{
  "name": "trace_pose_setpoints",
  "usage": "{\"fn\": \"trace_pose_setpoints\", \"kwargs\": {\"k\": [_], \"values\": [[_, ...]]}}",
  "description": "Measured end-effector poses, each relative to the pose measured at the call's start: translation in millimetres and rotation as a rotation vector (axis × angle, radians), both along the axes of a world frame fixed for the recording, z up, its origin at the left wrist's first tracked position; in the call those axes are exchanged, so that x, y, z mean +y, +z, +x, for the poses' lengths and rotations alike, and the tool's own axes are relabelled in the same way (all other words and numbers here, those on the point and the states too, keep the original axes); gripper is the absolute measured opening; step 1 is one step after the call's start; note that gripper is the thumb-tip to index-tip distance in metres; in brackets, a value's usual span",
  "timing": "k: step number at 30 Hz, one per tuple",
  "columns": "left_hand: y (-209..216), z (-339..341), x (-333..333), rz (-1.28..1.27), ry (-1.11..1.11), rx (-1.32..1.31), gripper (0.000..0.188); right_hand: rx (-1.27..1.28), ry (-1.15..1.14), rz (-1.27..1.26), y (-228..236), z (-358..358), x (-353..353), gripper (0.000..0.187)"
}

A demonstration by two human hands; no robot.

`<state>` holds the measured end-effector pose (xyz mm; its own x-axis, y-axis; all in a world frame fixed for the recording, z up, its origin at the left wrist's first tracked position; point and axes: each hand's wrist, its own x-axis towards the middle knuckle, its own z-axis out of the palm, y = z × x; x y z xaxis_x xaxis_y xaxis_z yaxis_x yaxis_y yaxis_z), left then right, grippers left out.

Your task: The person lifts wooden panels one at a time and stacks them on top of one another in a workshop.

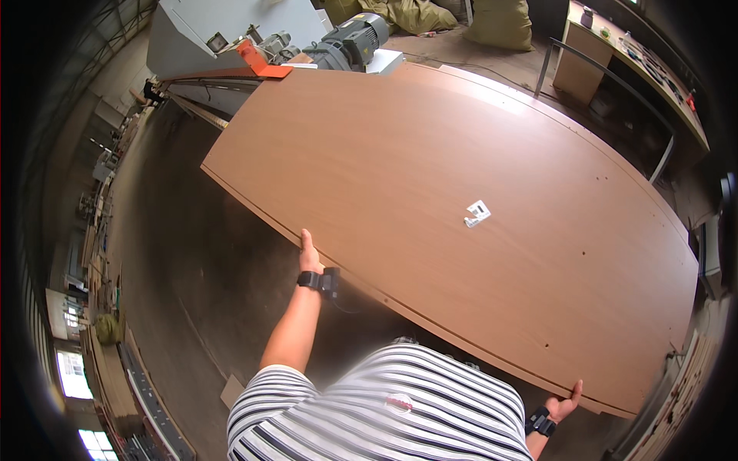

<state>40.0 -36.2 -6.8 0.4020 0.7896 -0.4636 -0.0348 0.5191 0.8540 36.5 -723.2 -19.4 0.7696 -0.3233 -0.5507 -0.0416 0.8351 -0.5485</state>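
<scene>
A large brown wood-grain panel (pixel 430 154) spans most of the view, tilted from far left to near right. It has a groove along its near edge and several small drilled holes. A torn white label (pixel 478 213) lies on its face. My left hand (pixel 309 253) grips the near edge left of middle, thumb up against the edge and fingers hidden underneath. Further right, my right hand (pixel 565 402) holds the same edge near the right corner, thumb raised and its other fingers mostly out of sight. Both wrists wear black straps with small devices.
Behind the panel stands a grey machine with a motor (pixel 357 42) and an orange bracket (pixel 257 61). Large sacks (pixel 498 23) sit at the back. A metal rail (pixel 615 77) and a workbench (pixel 588 58) are at the far right. Stacked boards (pixel 115 376) line the left side.
</scene>
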Motion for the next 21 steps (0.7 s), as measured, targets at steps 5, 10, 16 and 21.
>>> {"fn": "trace_pose_setpoints", "kwargs": {"k": [5,10,16,21], "values": [[8,12,-117,-0.24,-0.101,-0.177,0.07,0.101,-0.118,-0.126,-7,33,-100,0.027],[-7,35,-207,-0.148,-0.036,0.009,0.073,0.14,-0.158,-0.179,-49,71,-177,0.032],[-47,67,-233,-0.075,-0.059,0.127,0.078,0.242,-0.077,-0.027,-134,104,-189,0.039],[-82,71,-217,-0.274,-0.171,0.319,0.08,0.38,-0.157,-0.098,-173,118,-155,0.042]]}}
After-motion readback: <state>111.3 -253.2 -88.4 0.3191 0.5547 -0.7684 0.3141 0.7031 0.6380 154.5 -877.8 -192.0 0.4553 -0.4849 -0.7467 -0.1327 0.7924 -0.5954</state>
